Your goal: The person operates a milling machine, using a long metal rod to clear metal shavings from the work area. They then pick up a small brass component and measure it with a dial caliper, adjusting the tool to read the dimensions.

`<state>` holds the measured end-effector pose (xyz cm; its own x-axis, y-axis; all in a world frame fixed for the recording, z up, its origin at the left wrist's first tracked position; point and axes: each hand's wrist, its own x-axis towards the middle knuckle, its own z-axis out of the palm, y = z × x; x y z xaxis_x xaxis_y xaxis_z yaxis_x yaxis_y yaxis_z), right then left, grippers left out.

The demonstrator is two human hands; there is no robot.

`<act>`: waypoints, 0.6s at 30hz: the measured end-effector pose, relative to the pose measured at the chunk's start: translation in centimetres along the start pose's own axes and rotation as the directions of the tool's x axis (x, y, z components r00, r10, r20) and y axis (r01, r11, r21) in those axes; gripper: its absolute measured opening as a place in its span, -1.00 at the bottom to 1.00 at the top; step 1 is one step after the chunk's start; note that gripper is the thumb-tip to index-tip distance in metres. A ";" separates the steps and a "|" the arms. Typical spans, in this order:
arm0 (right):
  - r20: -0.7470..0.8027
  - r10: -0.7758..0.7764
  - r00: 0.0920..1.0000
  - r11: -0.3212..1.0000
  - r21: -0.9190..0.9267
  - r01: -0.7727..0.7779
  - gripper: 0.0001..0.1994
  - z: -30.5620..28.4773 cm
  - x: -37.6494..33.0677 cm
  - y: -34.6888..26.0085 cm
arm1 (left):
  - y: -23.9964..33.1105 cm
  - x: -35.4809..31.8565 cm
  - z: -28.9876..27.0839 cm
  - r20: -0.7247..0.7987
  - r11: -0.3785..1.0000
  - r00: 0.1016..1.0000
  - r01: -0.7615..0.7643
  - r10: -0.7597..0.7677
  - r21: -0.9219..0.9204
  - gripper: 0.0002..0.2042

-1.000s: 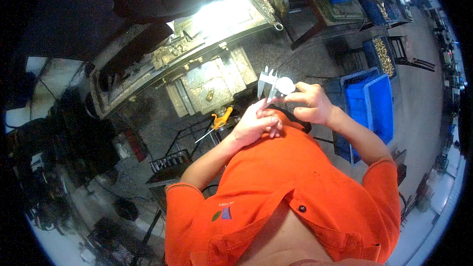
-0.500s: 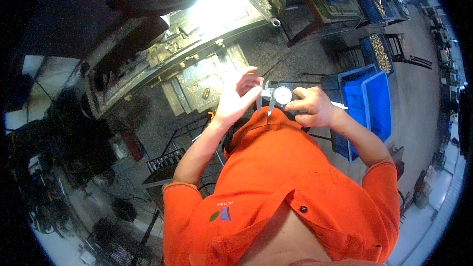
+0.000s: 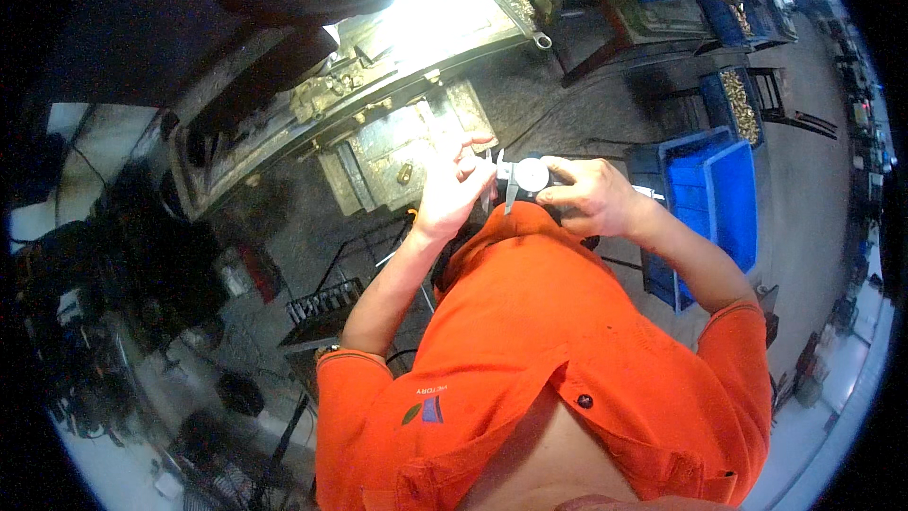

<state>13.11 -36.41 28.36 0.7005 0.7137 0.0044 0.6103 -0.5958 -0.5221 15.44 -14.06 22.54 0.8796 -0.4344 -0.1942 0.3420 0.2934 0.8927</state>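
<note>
My right hand (image 3: 588, 197) grips a dial caliper (image 3: 518, 176) with a round white dial, held just above the collar of my orange shirt. The caliper's steel jaws point down and toward my left hand. My left hand (image 3: 450, 191) is raised beside the jaws with its fingers spread, the fingertips touching or nearly touching them. Whether a small part sits between the jaws I cannot tell.
A dirty metal machine (image 3: 397, 104) with a bright lamp over it stands ahead. Blue plastic bins (image 3: 709, 199) sit at the right on the floor, one further bin (image 3: 738, 104) holding brass-coloured parts. A dark metal rack (image 3: 326, 308) stands at my lower left.
My left hand has risen from my chest to the caliper's jaws. The caliper has turned from pointing up and away to lying level in front of my collar.
</note>
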 end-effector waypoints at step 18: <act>-0.011 0.025 1.000 0.999 -0.034 -0.026 -0.64 -0.3 -1.3 0.0 | 0.2 -0.5 -1.0 -0.017 0.998 1.000 -0.009 0.008 -0.058 -0.62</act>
<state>12.32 -37.41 28.65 0.7198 0.6941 0.0008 0.6044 -0.6261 -0.4926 15.42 -12.96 22.44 0.8880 -0.4171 -0.1936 0.3522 0.3460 0.8696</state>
